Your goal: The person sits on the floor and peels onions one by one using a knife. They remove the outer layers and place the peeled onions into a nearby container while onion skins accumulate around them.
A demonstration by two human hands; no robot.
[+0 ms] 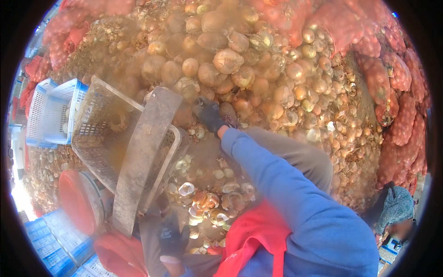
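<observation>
Reaching out over a large heap of onions (228,61), my right hand (207,112) wears a dark glove and touches the near side of the heap. Whether its fingers grip an onion cannot be made out. My left hand (173,235), also in a dark glove, is low over my left leg, with fingers apart and nothing seen in it. A worn board (148,149) lies across a dirty plastic crate (117,100) to the left. Peeled skins and cut onion pieces (206,204) are scattered on the ground between my legs.
Blue and white baskets (52,114) stand at the left, with red tubs (74,202) below them. More blue crates (52,242) are at the lower left. Red mesh sacks of onions (398,114) are piled at the right. Another person (396,211) is at the lower right edge.
</observation>
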